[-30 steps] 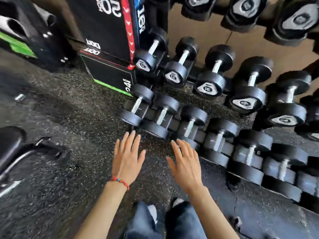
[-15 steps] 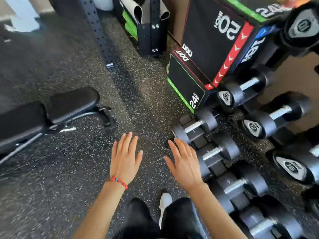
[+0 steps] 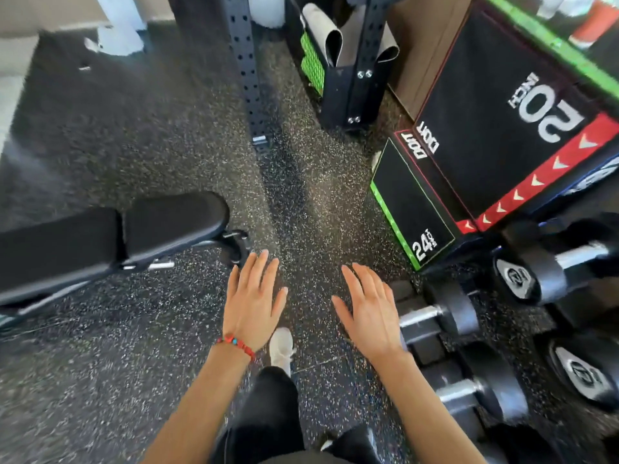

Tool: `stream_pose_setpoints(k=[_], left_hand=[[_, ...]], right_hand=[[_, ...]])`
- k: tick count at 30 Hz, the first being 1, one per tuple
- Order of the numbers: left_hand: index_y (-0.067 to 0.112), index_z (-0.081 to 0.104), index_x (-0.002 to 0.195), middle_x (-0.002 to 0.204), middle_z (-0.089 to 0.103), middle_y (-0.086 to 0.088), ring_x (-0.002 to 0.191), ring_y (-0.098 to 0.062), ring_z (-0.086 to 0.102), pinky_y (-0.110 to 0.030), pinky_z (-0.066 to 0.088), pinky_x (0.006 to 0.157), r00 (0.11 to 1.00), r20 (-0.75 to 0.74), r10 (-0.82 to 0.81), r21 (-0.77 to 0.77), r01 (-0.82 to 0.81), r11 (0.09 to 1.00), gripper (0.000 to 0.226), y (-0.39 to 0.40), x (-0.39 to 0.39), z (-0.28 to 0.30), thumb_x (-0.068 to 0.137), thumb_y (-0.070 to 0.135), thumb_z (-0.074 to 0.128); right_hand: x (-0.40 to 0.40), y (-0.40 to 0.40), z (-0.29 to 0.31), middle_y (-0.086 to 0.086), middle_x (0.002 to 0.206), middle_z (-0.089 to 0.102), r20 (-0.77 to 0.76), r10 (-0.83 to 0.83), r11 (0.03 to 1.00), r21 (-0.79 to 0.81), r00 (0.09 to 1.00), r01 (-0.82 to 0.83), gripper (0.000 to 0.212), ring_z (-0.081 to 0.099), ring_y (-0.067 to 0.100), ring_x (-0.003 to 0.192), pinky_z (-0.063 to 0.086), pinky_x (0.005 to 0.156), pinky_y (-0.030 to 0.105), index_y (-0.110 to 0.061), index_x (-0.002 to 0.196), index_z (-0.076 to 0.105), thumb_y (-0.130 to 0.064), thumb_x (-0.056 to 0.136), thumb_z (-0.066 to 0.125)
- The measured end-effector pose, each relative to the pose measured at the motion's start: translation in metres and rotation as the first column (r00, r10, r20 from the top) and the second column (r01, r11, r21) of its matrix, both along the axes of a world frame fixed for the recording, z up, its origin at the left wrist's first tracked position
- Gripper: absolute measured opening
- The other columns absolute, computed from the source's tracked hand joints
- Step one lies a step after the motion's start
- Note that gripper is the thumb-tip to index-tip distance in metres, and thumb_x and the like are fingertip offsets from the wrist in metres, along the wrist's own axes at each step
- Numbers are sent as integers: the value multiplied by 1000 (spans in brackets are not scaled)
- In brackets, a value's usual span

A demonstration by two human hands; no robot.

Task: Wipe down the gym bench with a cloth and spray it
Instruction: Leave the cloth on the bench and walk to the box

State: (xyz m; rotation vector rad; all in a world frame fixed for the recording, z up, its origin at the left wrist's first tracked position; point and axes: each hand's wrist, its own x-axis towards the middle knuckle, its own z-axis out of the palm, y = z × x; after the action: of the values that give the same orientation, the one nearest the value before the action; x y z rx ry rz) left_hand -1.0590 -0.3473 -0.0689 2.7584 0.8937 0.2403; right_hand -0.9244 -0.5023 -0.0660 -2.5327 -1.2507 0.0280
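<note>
1. The left hand (image 3: 252, 304) is held out flat, palm down, at the lower centre of the frame, fingers straight and slightly spread, holding nothing. A red beaded bracelet (image 3: 235, 344) circles its wrist.
2. The right hand (image 3: 368, 313) is beside it, a gap of floor between them, also flat and palm down with straight fingers, and it too holds nothing.
3. Below the hands are the person's dark trouser legs (image 3: 268, 416) and one white shoe (image 3: 280, 346), planted on the speckled black rubber floor (image 3: 150, 363).
4. The gym bench (image 3: 110, 236) is at the middle left of the frame, left of the left hand and not touched by it. Its two black pads lie end to end, the rounded end pad nearest the centre, with the metal frame showing under it.
5. To the right of the right hand, dumbbells (image 3: 445, 316) lie in rows along the right edge of the frame, on the floor and on a rack.
6. At the upper right stands a black plyo box (image 3: 485, 112) with red and green edges, marked "20 INCH" and "24".
7. At the top centre a black perforated steel upright (image 3: 248, 68) meets the floor, with a black stand holding grey folded mats (image 3: 330, 41) just to its right.
8. No cloth or spray bottle can be made out.
</note>
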Motion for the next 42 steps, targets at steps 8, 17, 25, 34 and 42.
stream_pose_setpoints(k=[8,17,25,34,42], left_hand=[[3,54,126,136,49,-17,126,-34,45,-56,35,101,990,18,-141,88,139,986,45,123,88,12,91,32,49],[2,56,124,133,51,-19,123,-36,48,-56,36,99,978,30,-209,70,206,976,47,184,191,6,83,23,66],[3,52,128,137,48,-17,127,-34,44,-56,36,102,967,9,-254,72,253,965,48,234,333,20,87,26,61],[2,53,127,138,47,-18,128,-35,43,-56,35,102,912,32,-408,52,406,912,47,262,465,30,86,24,62],[3,50,130,141,43,-17,131,-34,38,-56,33,104,755,41,-654,16,654,756,49,275,610,31,88,25,60]], right_hand=[[78,110,7,15,128,54,-26,-112,993,28,993,112,49,50,32,118,43,92,45,-7,128,50,-30,86,62],[176,175,10,16,129,53,-36,-183,982,35,982,184,49,50,32,119,43,92,46,-7,128,50,-30,86,62],[299,221,10,16,127,55,-31,-238,969,64,971,240,49,50,33,119,43,92,47,-7,127,51,-29,85,64],[405,239,25,16,130,52,-34,-389,917,78,921,391,49,47,32,121,41,96,46,-7,129,49,-31,88,60],[488,244,22,20,125,55,-27,-646,756,112,763,645,49,51,35,117,44,91,48,-3,125,52,-23,83,67]])
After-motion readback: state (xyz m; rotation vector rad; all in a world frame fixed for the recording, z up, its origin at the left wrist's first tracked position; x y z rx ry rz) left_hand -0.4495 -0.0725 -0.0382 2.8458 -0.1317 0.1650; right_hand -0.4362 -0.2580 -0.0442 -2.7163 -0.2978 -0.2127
